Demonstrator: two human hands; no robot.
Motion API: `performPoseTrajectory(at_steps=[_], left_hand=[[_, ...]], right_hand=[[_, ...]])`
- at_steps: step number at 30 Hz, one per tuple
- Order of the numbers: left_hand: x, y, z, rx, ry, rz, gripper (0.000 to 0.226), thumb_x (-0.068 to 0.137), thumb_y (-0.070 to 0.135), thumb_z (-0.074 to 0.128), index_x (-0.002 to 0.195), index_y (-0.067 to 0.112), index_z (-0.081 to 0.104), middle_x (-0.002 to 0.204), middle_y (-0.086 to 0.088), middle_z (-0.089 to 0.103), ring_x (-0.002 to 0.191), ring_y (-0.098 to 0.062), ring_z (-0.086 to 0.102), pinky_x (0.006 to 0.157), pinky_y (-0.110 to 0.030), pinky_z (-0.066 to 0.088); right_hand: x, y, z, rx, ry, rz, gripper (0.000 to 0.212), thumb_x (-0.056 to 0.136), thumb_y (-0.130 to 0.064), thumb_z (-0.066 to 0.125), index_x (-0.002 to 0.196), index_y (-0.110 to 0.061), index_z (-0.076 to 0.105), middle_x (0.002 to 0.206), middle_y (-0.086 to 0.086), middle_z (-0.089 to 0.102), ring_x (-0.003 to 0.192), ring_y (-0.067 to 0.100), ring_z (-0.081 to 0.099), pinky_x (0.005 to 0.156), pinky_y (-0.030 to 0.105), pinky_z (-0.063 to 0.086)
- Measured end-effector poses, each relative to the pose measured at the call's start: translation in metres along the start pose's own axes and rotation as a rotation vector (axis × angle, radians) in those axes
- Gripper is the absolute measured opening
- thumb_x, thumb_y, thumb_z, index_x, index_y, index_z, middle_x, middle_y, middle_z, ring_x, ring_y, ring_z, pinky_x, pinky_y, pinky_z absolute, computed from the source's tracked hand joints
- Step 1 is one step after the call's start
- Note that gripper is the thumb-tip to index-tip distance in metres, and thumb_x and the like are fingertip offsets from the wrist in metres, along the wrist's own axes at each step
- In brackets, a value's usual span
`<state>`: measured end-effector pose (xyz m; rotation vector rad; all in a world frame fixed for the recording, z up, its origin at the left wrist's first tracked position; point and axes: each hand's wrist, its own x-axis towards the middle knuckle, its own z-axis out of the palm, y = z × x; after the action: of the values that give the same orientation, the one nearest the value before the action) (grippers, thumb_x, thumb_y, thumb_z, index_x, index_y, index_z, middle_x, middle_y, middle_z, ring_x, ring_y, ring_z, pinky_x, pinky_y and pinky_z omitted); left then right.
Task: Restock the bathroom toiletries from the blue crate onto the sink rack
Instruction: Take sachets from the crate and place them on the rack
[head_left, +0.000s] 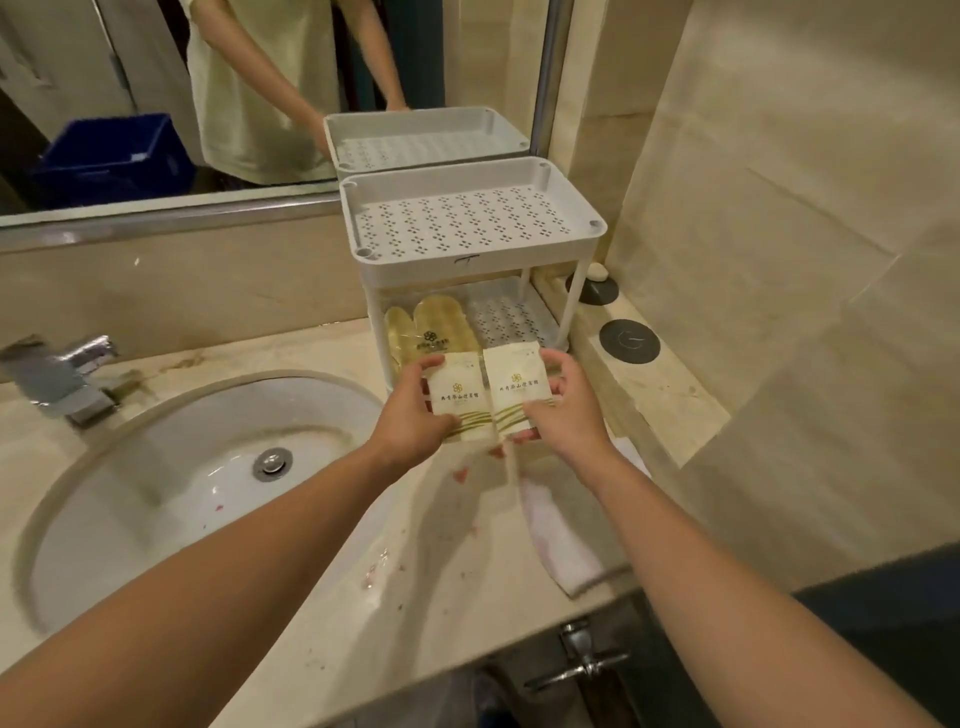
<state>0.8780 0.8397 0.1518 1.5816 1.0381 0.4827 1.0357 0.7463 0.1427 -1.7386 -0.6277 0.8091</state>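
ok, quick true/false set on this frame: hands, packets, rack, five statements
1. The left hand holds the left packet, and the right hand holds the right packet. True.
2. Bottles stand in the top tray. False: no bottles show there, only its perforated floor.
3. Wrapped slippers lie on the left part of the lower shelf. True.
4. Both packets lie on the lower shelf. False: both are in the hands, in front of the rack.
5. The faucet stands right of the rack. False: it is far to the left, beyond the basin.
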Motion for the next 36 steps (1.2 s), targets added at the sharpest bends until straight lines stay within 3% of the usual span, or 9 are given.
performPoseTrajectory(at_steps=[10, 12, 14, 17, 20, 24, 28, 33, 36], left_hand=[[0.123, -0.009, 0.031, 0.051, 0.091, -0.02, 0.072, 0.079, -0.009, 0.069, 0.137, 0.02, 0.037, 0.092, 0.01, 0.053, 0.076, -0.001, 0.058, 0.054, -0.014, 0.052], [0.145, -0.01, 0.035, 0.027, 0.106, -0.043, 0.07, 0.08, -0.01, 0.067, 0.136, 0.021, 0.038, 0.097, 0.004, 0.056, 0.075, -0.003, 0.057, 0.052, -0.011, 0.05], [0.166, -0.01, 0.036, 0.038, 0.117, -0.05, 0.072, 0.079, -0.007, 0.068, 0.137, 0.023, 0.038, 0.118, -0.007, 0.058, 0.09, -0.014, 0.062, 0.065, -0.015, 0.053], [0.193, -0.011, 0.037, 0.05, 0.097, -0.028, 0.068, 0.083, -0.006, 0.066, 0.139, 0.018, 0.037, 0.136, -0.01, 0.044, 0.119, -0.026, 0.05, 0.087, -0.024, 0.051], [0.215, -0.016, 0.04, 0.069, 0.139, -0.071, 0.068, 0.084, -0.012, 0.061, 0.14, 0.021, 0.037, 0.12, -0.003, 0.046, 0.093, -0.017, 0.056, 0.064, -0.019, 0.052], [0.239, -0.023, 0.048, 0.095, 0.167, -0.116, 0.076, 0.08, -0.012, 0.064, 0.142, 0.023, 0.037, 0.1, -0.001, 0.056, 0.08, -0.016, 0.062, 0.066, -0.031, 0.058], [0.26, -0.023, 0.053, 0.158, 0.178, -0.132, 0.079, 0.08, -0.009, 0.067, 0.144, 0.025, 0.036, 0.109, 0.0, 0.058, 0.072, -0.004, 0.059, 0.057, -0.017, 0.054], [0.275, -0.023, 0.058, 0.27, 0.177, -0.079, 0.078, 0.08, -0.005, 0.067, 0.146, 0.022, 0.036, 0.131, -0.006, 0.056, 0.108, -0.021, 0.061, 0.086, -0.031, 0.057], [0.278, -0.024, 0.058, 0.356, 0.178, -0.049, 0.074, 0.08, -0.001, 0.067, 0.145, 0.02, 0.038, 0.129, -0.007, 0.059, 0.113, -0.024, 0.061, 0.093, -0.037, 0.054]], right_hand=[[0.128, 0.005, 0.005, -0.083, -0.002, 0.002, 0.07, 0.084, 0.012, 0.054, 0.139, -0.03, 0.041, 0.114, -0.002, 0.06, 0.092, 0.017, 0.065, 0.057, 0.028, 0.06], [0.153, 0.006, 0.013, -0.095, 0.013, 0.006, 0.067, 0.084, 0.01, 0.053, 0.137, -0.03, 0.042, 0.123, 0.002, 0.056, 0.099, 0.021, 0.063, 0.072, 0.037, 0.062], [0.177, 0.008, 0.021, -0.121, 0.015, 0.023, 0.063, 0.086, 0.007, 0.052, 0.137, -0.029, 0.042, 0.132, 0.004, 0.053, 0.114, 0.026, 0.058, 0.091, 0.045, 0.056], [0.204, 0.014, 0.028, -0.242, 0.033, 0.027, 0.061, 0.089, 0.0, 0.052, 0.141, -0.031, 0.039, 0.143, 0.001, 0.046, 0.125, 0.026, 0.053, 0.105, 0.036, 0.046], [0.222, 0.021, 0.034, -0.342, 0.039, -0.022, 0.064, 0.09, -0.005, 0.053, 0.147, -0.029, 0.034, 0.15, -0.007, 0.039, 0.13, 0.02, 0.049, 0.109, 0.034, 0.042], [0.244, 0.023, 0.04, -0.392, 0.086, -0.041, 0.066, 0.09, -0.008, 0.054, 0.148, -0.031, 0.034, 0.15, -0.01, 0.041, 0.133, 0.014, 0.044, 0.109, 0.023, 0.036], [0.26, 0.022, 0.041, -0.409, 0.073, -0.075, 0.063, 0.092, -0.005, 0.052, 0.149, -0.021, 0.032, 0.143, 0.001, 0.048, 0.125, 0.018, 0.049, 0.103, 0.025, 0.04], [0.269, 0.023, 0.039, -0.501, 0.037, -0.144, 0.058, 0.093, -0.002, 0.051, 0.147, -0.005, 0.031, 0.145, 0.014, 0.043, 0.131, 0.025, 0.043, 0.101, 0.024, 0.033], [0.273, 0.026, 0.041, -0.594, 0.048, -0.175, 0.064, 0.091, -0.002, 0.049, 0.151, -0.008, 0.026, 0.151, 0.01, 0.037, 0.138, 0.021, 0.036, 0.109, 0.022, 0.028]])
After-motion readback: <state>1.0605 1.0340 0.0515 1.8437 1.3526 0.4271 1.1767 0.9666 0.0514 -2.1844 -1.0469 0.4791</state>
